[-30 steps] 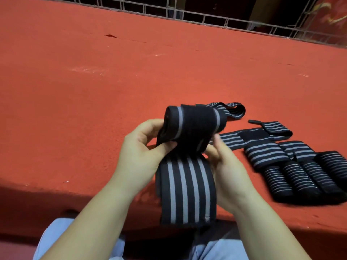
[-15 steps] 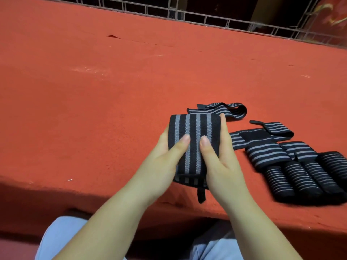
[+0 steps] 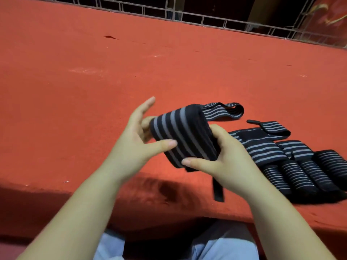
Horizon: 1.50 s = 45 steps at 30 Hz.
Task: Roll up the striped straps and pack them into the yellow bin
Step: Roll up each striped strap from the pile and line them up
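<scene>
Nearest the camera, a person's lap in pale blue trousers (image 3: 221, 246) showed below the edge of a red felt-covered table (image 3: 93, 91). Two bare forearms reached forward over that edge.

The right hand (image 3: 225, 166) gripped a rolled striped strap (image 3: 180, 136), black with grey stripes, its thumb under the near end and its fingers curled round the right side. The roll was held in the air just above the table. A narrow black tail (image 3: 217, 190) hung loose from its underside. The left hand (image 3: 135, 145) was mostly open: its thumb lay against the roll's face and the fingers (image 3: 148, 104) were spread and straight, touching only the far left end.

Judging from this, the likeliest trouble was the roll loosening. With the tail unfastened and only one hand truly holding, the springy fabric could have uncoiled or telescoped sideways if the grip eased.

Just beyond the right hand, on the table, lay a row of finished rolls (image 3: 308, 175), touching side by side. Behind them sat two flatter, partly wound straps (image 3: 262, 145), and farther back an unrolled strap (image 3: 225, 111) in a loop. A careless set-down could have knocked those rolls apart.

The yellow bin was not in view, so where packing would happen could not be told. A metal railing (image 3: 187, 15) ran along the far edge.
</scene>
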Tool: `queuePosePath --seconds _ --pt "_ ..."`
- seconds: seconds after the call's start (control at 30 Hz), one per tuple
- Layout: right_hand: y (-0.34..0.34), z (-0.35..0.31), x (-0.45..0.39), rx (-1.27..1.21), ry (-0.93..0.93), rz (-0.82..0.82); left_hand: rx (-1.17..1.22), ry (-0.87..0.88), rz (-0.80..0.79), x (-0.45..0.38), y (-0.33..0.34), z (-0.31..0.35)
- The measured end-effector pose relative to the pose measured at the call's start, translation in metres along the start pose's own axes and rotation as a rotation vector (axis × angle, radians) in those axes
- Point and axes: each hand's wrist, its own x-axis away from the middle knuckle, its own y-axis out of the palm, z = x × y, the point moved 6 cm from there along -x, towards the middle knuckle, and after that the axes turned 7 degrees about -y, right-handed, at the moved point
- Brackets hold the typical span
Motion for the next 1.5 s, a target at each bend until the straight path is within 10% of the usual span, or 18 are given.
queuePosePath --seconds 0.3,0.63,1.13,1.5 --pt "0.033 0.06 -0.018 0.785 0.024 -0.41 -1.23 -0.087 -0.338 -0.019 0.036 -0.058" --pt "0.044 0.081 -0.017 0.847 0.003 -0.356 -1.442 -0.064 -0.375 -0.029 0.057 -0.087" --pt "0.031 0.083 -0.01 0.738 -0.021 -0.398 -1.377 -0.043 -0.391 -0.027 0.055 -0.075" --pt "-0.079 0.106 -0.022 0.095 0.354 -0.247 -0.236 -0.312 -0.195 -0.067 0.092 -0.071"
